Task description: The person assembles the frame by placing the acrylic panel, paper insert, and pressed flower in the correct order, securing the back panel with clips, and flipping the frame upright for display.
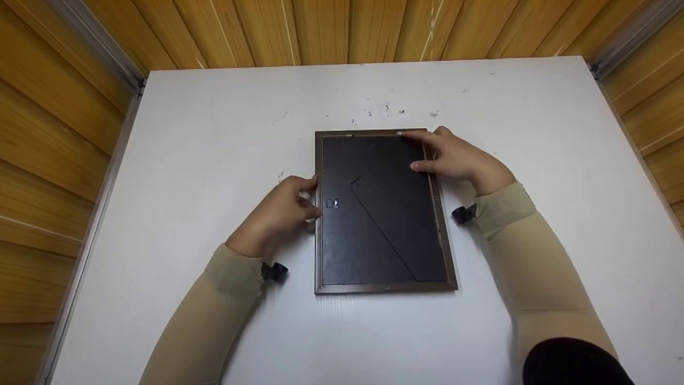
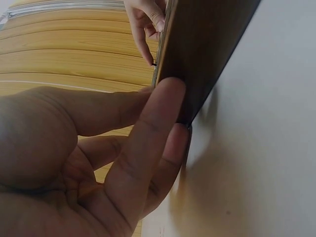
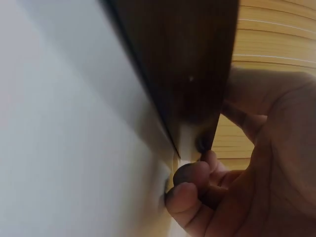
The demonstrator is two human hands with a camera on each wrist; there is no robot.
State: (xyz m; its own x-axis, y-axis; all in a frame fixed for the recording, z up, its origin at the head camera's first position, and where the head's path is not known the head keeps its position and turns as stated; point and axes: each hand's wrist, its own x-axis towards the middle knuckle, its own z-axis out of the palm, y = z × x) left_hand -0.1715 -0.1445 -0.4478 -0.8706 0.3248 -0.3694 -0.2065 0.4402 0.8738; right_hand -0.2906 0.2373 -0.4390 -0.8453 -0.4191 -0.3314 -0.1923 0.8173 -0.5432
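Note:
A picture frame [image 1: 368, 230] lies face down on the white table, its black backing board with a stand outline turned up. My left hand [image 1: 278, 211] holds the brown left edge, thumb at the upper rim and fingers against the side [image 2: 197, 44]. At the upper right corner, my right hand [image 1: 462, 160] holds the frame: the thumb rests on the backing, and the index fingertip touches a small metal tab [image 1: 399, 133] on the top rim. Its other fingers curl by the frame's side [image 3: 182, 59]. A small hanger [image 1: 333, 203] sits at the backing's left.
The white table [image 1: 187, 144] has chips and specks beyond the frame. Wood-patterned panels [image 1: 320, 32] stand behind it and at both sides, with metal rails at the corners. A black round shape [image 1: 574, 363] covers part of the right sleeve.

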